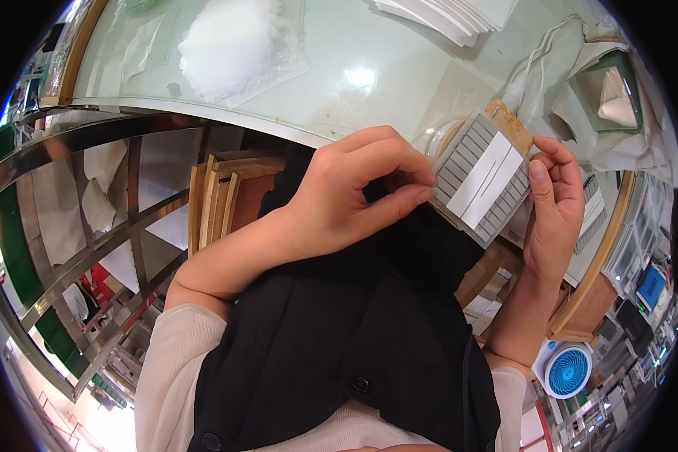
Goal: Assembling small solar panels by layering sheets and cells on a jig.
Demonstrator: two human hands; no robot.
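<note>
A flat grey panel point(450, 172) with rows of narrow grey pieces and white strips down its middle lies tilted at the table's near edge. A wooden board point(514, 129) shows from under its far corner. My left hand point(369, 184) is at the panel's left edge, its thumb and forefinger pinched together; what they hold, if anything, is too small to make out. Beside the panel's right edge is my right hand point(556, 197), with the fingers loosely curled and the thumb apart from the forefinger. Its thumb and forefinger tips are close to the edge, and I cannot tell whether they touch.
Thin translucent sheets point(230, 53) lie at the table's far left, and a stack of white sheets point(444, 19) at the back. White cables point(539, 60) run behind the panel. Right of them is a paper-lined box point(603, 98). Wooden frames point(222, 196) stand below the table, and a blue fan point(567, 371) is lower right.
</note>
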